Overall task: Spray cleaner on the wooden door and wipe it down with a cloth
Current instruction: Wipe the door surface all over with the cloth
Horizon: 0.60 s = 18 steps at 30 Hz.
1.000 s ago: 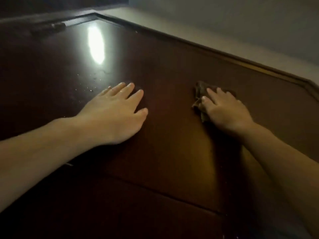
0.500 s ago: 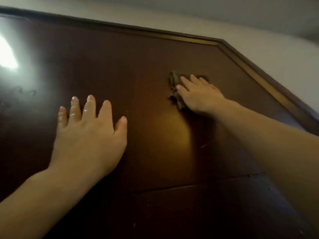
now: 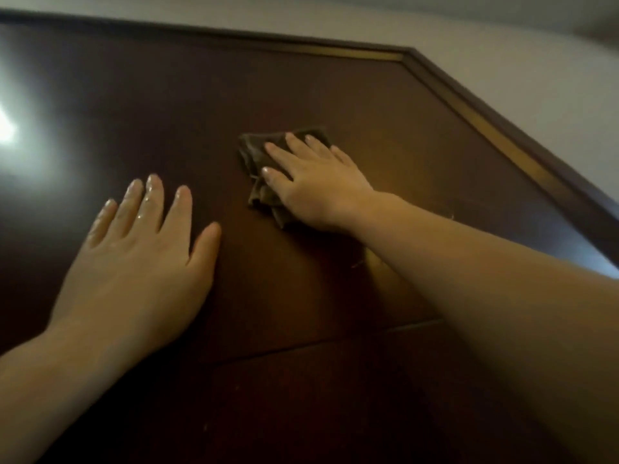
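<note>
A dark brown wooden door (image 3: pixel 167 105) fills most of the view. A small crumpled brownish cloth (image 3: pixel 256 155) lies flat against the door near its upper right part. My right hand (image 3: pixel 315 182) presses on the cloth with straight, spread fingers and covers most of it. My left hand (image 3: pixel 140 262) rests flat on the bare wood lower left of the cloth, fingers spread and wet-looking. No spray bottle is in view.
The door's frame (image 3: pixel 495 128) runs along the top and down the right side, with a white wall (image 3: pixel 502 45) beyond it. A bright light reflection (image 3: pixel 5 128) shines on the door at the far left. A panel seam (image 3: pixel 301 346) crosses the lower door.
The view has swung right, so the glare slid to the left edge. My right hand has carried the cloth across the door; its fingers now spread wider over it. My left hand stays flat.
</note>
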Available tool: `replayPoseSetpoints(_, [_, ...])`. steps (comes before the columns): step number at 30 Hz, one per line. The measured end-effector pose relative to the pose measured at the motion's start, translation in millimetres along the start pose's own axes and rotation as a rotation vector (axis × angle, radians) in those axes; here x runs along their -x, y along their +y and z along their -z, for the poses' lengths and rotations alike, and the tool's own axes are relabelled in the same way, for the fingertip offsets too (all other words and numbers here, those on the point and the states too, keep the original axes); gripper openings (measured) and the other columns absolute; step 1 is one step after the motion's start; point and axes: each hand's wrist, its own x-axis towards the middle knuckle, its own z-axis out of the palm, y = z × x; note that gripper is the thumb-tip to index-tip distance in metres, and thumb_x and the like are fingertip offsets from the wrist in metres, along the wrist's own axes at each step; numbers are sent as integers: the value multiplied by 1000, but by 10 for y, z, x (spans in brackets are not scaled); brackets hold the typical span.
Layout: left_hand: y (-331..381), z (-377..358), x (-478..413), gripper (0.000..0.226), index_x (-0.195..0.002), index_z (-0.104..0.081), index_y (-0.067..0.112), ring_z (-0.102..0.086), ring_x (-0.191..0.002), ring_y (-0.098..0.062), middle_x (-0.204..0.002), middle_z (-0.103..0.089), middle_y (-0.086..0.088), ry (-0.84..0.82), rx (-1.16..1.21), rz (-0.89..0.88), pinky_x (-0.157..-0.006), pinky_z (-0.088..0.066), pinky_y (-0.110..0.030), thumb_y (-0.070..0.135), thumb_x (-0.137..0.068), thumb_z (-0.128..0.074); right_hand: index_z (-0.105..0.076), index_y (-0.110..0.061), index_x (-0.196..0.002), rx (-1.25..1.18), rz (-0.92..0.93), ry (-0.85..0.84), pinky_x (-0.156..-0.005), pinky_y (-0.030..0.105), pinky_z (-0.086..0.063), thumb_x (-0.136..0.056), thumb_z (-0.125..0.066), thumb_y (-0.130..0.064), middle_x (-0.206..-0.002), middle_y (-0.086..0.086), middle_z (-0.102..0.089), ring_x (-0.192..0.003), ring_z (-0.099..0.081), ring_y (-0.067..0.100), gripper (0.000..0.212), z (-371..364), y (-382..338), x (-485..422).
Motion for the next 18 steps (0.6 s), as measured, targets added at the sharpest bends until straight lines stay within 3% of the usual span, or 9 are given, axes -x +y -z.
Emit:
replayPoseSetpoints(4, [32, -7, 33, 86, -146, -19, 7, -4, -144, -28, -155, -10, -13, 46, 65, 36, -115, 1, -37, 56, -79, 3, -6, -32, -149, 27, -226, 23, -115, 40, 1, -99, -13, -49, -159, -5, 3, -145, 3, 18, 54, 81, 514, 64])
replayPoseSetpoints(8, [-18, 23, 0, 100, -149, -3, 16, 9, -144, -24, -156, 5, -14, -60, -80, 22, -115, 4, -36, 58, -63, 22, -3, -31, -150, 23, -432, 13, -116, 43, 1, -98, -11, -50, -159, -2, 4, -145, 3, 20, 55, 140, 868, 309])
replayPoseSetpoints(10, [-13, 17, 19, 100, -149, -11, 13, 7, -143, -31, -155, 3, -19, -59, -118, -23, -116, 2, -41, 56, -65, 22, -3, -29, -150, 4, -482, 11, -116, 44, 2, -98, -12, -51, -159, -1, 4, -145, 4, 22, 56, 137, 838, 390])
replayPoseSetpoints(12, [15, -14, 51, 94, -147, -22, 7, 0, -143, -35, -154, -7, -22, -35, -62, -34, -115, -1, -44, 56, -74, 12, -4, -28, -150, -12, -453, 12, -115, 45, 3, -98, -12, -52, -159, 0, 5, -145, 5, 24, 58, 110, 674, 435])
replayPoseSetpoints(15, [1, -72, 28, 83, -142, -27, -2, -12, -141, -36, -151, -18, -22, 26, 100, 22, -114, -6, -46, 55, -85, -8, -7, -28, -150, 9, -268, 34, -115, 43, 4, -98, -16, -52, -159, 1, 4, -145, 6, 23, 58, -19, 266, 533])
replayPoseSetpoints(18, [-81, -140, -19, 98, -145, -26, 4, -13, -142, -32, -152, -19, -20, 23, 34, 47, -114, -8, -45, 72, -80, 1, -7, -31, -149, -23, -80, 18, -114, 40, 8, -97, -18, -53, -158, -2, 5, -144, 9, 19, 58, -119, 21, 643])
